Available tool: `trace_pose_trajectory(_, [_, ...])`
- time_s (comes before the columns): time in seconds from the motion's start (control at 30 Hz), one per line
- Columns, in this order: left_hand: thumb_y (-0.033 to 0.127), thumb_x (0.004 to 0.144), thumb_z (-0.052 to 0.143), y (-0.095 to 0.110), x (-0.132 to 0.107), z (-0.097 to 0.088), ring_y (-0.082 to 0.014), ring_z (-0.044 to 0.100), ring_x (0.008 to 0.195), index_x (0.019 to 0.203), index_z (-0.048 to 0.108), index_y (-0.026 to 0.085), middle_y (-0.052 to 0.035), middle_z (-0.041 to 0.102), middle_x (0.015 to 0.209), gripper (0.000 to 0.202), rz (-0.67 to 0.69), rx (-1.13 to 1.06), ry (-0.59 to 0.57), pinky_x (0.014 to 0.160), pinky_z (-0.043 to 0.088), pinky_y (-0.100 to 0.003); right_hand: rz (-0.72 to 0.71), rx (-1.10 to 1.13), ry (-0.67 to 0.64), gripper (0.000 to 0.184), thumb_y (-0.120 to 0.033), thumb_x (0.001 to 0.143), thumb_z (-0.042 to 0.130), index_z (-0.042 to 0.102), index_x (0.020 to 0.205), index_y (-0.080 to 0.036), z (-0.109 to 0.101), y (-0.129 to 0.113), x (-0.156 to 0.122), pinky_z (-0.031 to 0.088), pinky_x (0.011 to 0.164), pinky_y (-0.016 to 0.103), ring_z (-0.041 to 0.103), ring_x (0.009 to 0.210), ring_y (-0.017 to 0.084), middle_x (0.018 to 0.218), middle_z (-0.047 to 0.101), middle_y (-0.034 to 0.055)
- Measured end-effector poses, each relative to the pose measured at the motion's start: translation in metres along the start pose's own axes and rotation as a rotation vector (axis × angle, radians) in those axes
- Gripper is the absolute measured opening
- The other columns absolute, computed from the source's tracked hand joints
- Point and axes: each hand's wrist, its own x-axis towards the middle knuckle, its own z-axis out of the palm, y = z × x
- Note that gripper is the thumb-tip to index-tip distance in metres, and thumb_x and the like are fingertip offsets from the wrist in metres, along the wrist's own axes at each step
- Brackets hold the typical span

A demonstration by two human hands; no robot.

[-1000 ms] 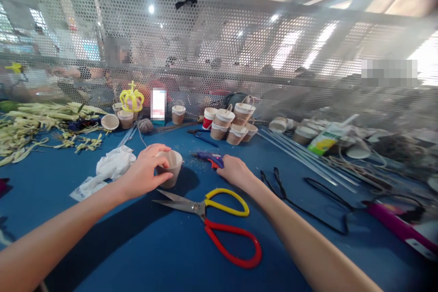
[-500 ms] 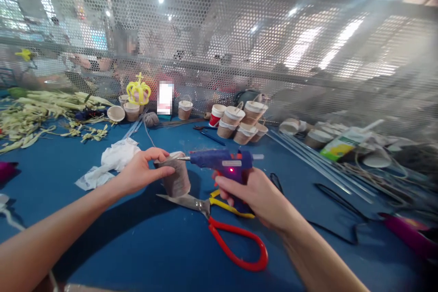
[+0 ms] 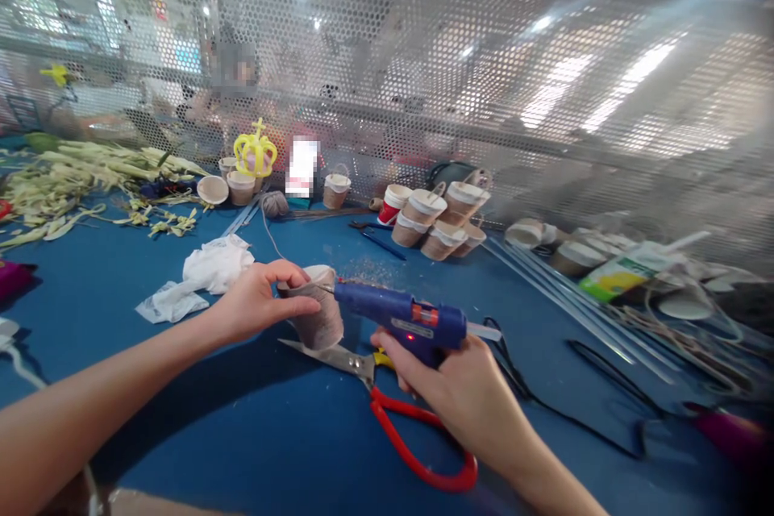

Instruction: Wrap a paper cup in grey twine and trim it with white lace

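My left hand (image 3: 272, 302) pinches the rim of a paper cup (image 3: 320, 318) wrapped in grey-brown twine, held tilted above the table. My right hand (image 3: 451, 379) grips a blue hot glue gun (image 3: 393, 310), its red light lit and a clear glue stick poking out of the back. The gun's nozzle meets the cup's side near the rim; whether glue is coming out I cannot tell. Beneath both hands lie open scissors (image 3: 417, 419) with red and yellow handles, the yellow one mostly hidden by my right hand. A strand runs from the cup toward a twine ball (image 3: 275, 204).
Crumpled white plastic (image 3: 218, 266) lies left of the cup. Several small twine-wrapped buckets (image 3: 423, 205) stand behind, with pliers (image 3: 375, 238) in front. Clear glue sticks (image 3: 562, 302) and a black cord (image 3: 562, 423) lie right. Dried husks (image 3: 90, 165) fill the far left, before a perforated metal screen (image 3: 484, 81).
The glue gun has tipped, its back end now lower and farther right. My right hand has moved down with it. The cup stays in my left hand, and the whole view has shifted slightly.
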Motion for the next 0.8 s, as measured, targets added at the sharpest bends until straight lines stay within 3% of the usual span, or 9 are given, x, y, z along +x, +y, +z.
trace_pose_trajectory(0.3, [0.032,0.066,0.065,-0.0004,-0.0010,0.0006,-0.0151,0.054,0.074,0.065,0.059,0.016,-0.0024,0.063,0.077,0.017,0.014,-0.001,0.011,0.070,0.042,-0.027,0.062,0.006,0.001,0.020,-0.033,0.071,0.057,0.055,0.056,-0.019,-0.0016,0.0000,0.0025,0.039,0.036,0.021,0.044,0.034,0.010,0.037,0.048,-0.0055])
trace_pose_trajectory(0.8, [0.032,0.067,0.064,-0.0011,-0.0004,0.0002,-0.0152,0.054,0.076,0.064,0.056,0.016,-0.0025,0.062,0.080,0.019,0.016,0.043,0.000,0.072,0.043,-0.028,0.007,-0.074,0.030,0.022,-0.033,0.071,0.054,0.056,0.055,-0.019,-0.0009,0.0013,0.0016,0.042,0.040,0.023,0.047,0.036,0.012,0.037,0.050,-0.0051])
